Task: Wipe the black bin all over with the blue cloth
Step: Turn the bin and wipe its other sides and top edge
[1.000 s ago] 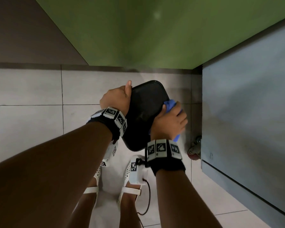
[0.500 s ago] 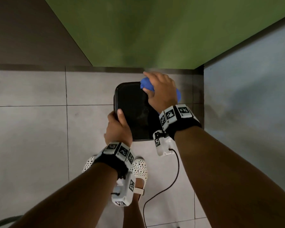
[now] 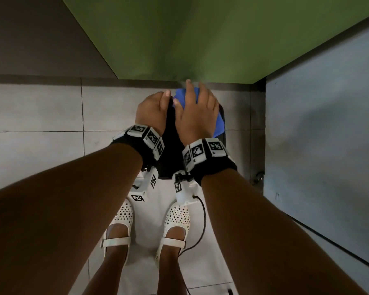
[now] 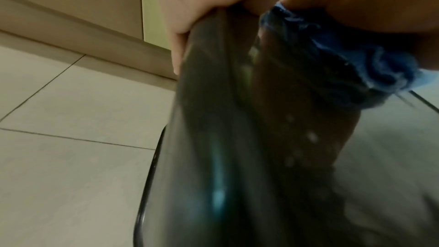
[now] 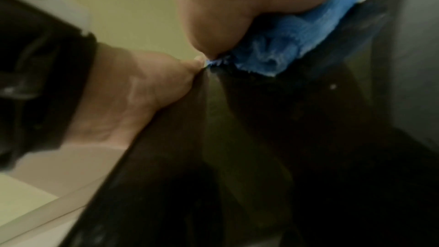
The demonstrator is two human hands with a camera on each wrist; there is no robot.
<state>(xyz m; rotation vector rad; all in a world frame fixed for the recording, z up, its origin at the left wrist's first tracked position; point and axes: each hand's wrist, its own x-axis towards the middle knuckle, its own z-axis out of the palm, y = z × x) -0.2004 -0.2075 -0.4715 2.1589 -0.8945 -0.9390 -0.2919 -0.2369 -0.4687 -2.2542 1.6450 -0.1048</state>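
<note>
The black bin (image 3: 170,145) stands on the tiled floor, and my hands and wrists cover most of it. My left hand (image 3: 152,109) grips its far left rim, fingers curled round the edge (image 4: 187,31). My right hand (image 3: 197,111) lies on the blue cloth (image 3: 220,124) with fingers stretched out, pressing it onto the bin's top near the far edge. In the left wrist view the cloth (image 4: 356,59) is bunched under the right palm on the glossy black bin (image 4: 237,157). The right wrist view shows the cloth (image 5: 297,40) pressed to the bin (image 5: 261,157), with the left hand (image 5: 142,91) beside it.
A green panel (image 3: 179,39) rises just behind the bin. A grey cabinet (image 3: 320,124) with a caster (image 3: 258,176) stands close on the right. My feet in white shoes (image 3: 177,218) are just before the bin, with a black cable (image 3: 202,220) hanging by the right one.
My left hand has gone from the bin's near left rim to its far left rim. The right hand with the cloth has stayed at the far edge and now lies flatter.
</note>
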